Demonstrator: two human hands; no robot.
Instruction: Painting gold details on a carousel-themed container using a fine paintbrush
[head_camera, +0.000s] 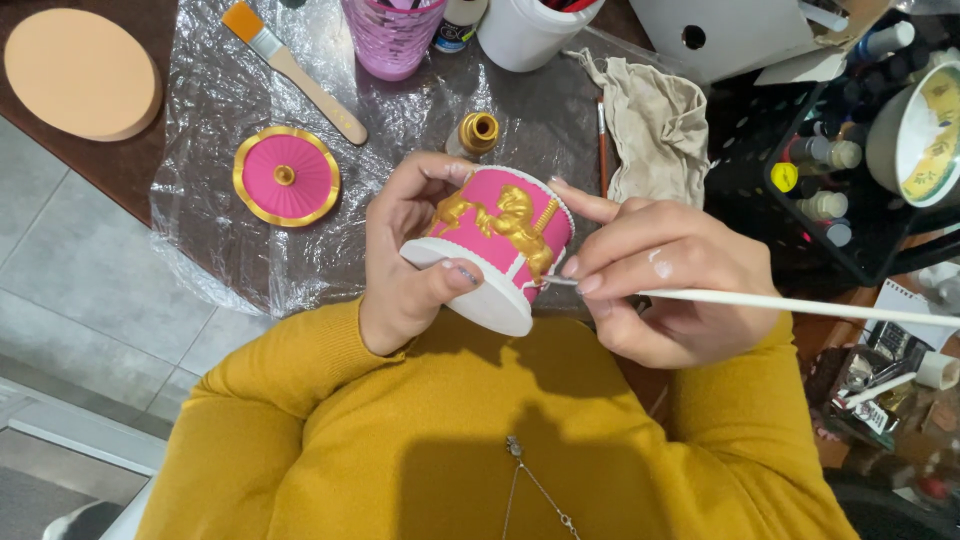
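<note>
My left hand (405, 255) grips a small pink carousel-shaped box (495, 245) with gold horses and a white base, tilted on its side above my lap. My right hand (655, 275) holds a thin white paintbrush (800, 305), its tip touching the box's lower right edge near a gold pole, while my forefinger rests on the rim. The box's pink lid with a gold rim (286, 176) lies on the plastic sheet (210, 110) to the left.
An open gold paint bottle (476, 133) stands behind the box. A flat wooden brush (295, 70), a pink cup (392, 35), a white tub (525, 30), a beige rag (655, 125), an oval wooden plaque (80, 72) and a black crate of paint bottles (830, 170) surround it.
</note>
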